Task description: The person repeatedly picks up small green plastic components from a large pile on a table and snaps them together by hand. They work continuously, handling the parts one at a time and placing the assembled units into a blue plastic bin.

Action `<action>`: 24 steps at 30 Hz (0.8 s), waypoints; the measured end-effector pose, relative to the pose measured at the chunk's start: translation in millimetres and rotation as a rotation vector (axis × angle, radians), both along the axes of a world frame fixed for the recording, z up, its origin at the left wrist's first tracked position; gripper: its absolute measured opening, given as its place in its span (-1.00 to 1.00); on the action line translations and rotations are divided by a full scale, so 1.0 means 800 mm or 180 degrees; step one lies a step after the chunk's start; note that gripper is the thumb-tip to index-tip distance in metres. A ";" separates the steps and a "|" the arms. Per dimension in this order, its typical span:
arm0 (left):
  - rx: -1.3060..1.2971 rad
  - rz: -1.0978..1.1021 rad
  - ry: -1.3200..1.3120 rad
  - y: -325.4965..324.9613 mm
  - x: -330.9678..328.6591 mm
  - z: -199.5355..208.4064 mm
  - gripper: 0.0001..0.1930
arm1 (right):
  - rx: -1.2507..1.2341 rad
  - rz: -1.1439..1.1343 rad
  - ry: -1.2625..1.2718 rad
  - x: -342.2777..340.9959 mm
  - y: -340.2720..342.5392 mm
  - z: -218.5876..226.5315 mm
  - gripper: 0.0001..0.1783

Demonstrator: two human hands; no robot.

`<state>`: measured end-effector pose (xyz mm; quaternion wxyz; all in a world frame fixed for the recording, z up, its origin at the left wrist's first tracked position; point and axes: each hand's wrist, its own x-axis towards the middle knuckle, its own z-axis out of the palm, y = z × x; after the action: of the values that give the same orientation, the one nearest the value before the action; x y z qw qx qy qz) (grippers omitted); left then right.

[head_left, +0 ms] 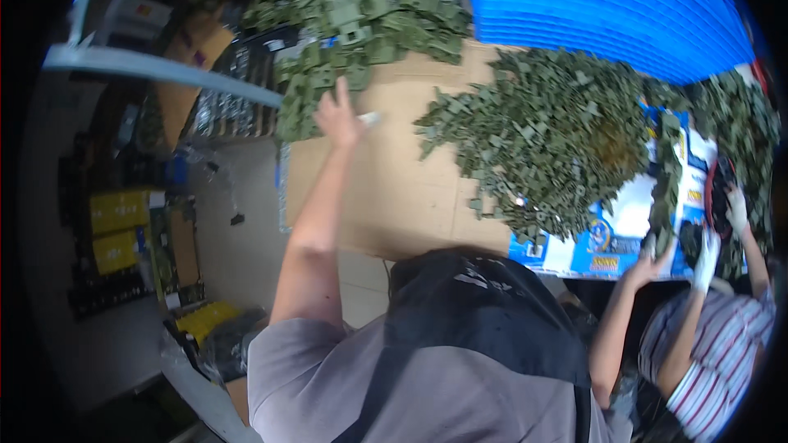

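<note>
Olive-green flat pieces with square cut-outs (353, 12), heaped at the far left of the cardboard-covered tabletop (394, 205). Reaching to the near edge of that heap with the left hand (336, 119), grip apart, fingers spread, thumb tipped in white. Beside the bare cardboard, toward the right, a broad mound of small olive-green pieces (542, 139). At the near right edge, the right hand (651, 266), by the lower end of a long green strip (666, 189); grip closed on the strip or merely touching: cannot tell. Beneath the strip and mound, a white-and-blue printed sheet (595, 254). Just to the right, a co-worker in a striped shirt (714, 344), white-gloved hands near a red-and-black object (719, 197). Behind the mound, ribbed blue sheeting (607, 12). Farther left, a metal bar (164, 70) and yellow boxes (119, 221).
</note>
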<state>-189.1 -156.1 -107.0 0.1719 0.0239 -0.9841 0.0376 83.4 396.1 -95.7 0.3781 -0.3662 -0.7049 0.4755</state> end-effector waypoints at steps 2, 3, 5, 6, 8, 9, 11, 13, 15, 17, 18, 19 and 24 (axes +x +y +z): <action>-0.0438 0.0186 -0.0999 -0.027 -0.019 -0.029 0.09 | 0.1113 -0.0322 -0.0549 0.011 0.071 -0.092 -0.42; -0.0308 0.0163 -0.1069 -0.041 -0.026 -0.037 0.09 | 0.1391 -0.0234 -0.0869 -0.001 0.071 -0.100 -0.38; 0.0273 0.0162 -0.1138 -0.038 -0.011 -0.005 0.05 | 0.1647 -0.0297 -0.1209 -0.023 0.077 -0.107 -0.24; 0.0943 0.0025 -0.1068 -0.050 -0.002 0.008 -0.04 | 0.2080 -0.0298 -0.1728 -0.035 0.075 -0.095 -0.17; 0.1433 -0.0454 -0.0831 -0.049 0.016 0.046 -0.17 | 0.2645 -0.0655 -0.3217 -0.021 0.102 -0.110 -0.02; 0.1454 -0.0530 -0.1094 -0.043 0.031 0.084 -0.28 | 0.1919 -0.0126 -0.2974 -0.025 0.098 -0.088 0.02; 0.2160 -0.0881 -0.1617 -0.010 0.073 0.162 -0.39 | 0.0981 0.1080 -0.1953 -0.059 0.045 -0.027 0.04; 0.2319 -0.1708 -0.2464 0.043 0.100 0.207 -0.34 | 0.1006 0.2604 -0.0855 -0.088 -0.085 0.064 -0.19; 0.2626 -0.2307 -0.3228 0.103 0.122 0.219 -0.29 | 0.1634 0.4190 -0.0583 -0.095 -0.172 0.139 -0.09; 0.2873 -0.2822 -0.3619 0.148 0.135 0.215 -0.18 | 0.0839 0.5136 -0.1313 -0.086 -0.220 0.162 -0.12; 0.3097 -0.2904 -0.3708 0.164 0.142 0.212 -0.10 | 0.0335 0.5617 -0.2343 -0.087 -0.229 0.170 -0.12; 0.3317 -0.2996 -0.3796 0.170 0.148 0.210 -0.02 | 0.0259 0.5342 -0.1717 -0.078 -0.229 0.162 -0.11; 0.5355 -0.2189 -0.2517 0.208 0.213 0.118 0.21 | -0.1534 0.3435 -0.0246 -0.034 -0.240 0.096 -0.11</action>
<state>-18.3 10.2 -12.7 -0.2403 -0.1630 -0.6302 -0.7201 55.8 204.5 -19.1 -0.0370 -0.0485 -0.6769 0.7336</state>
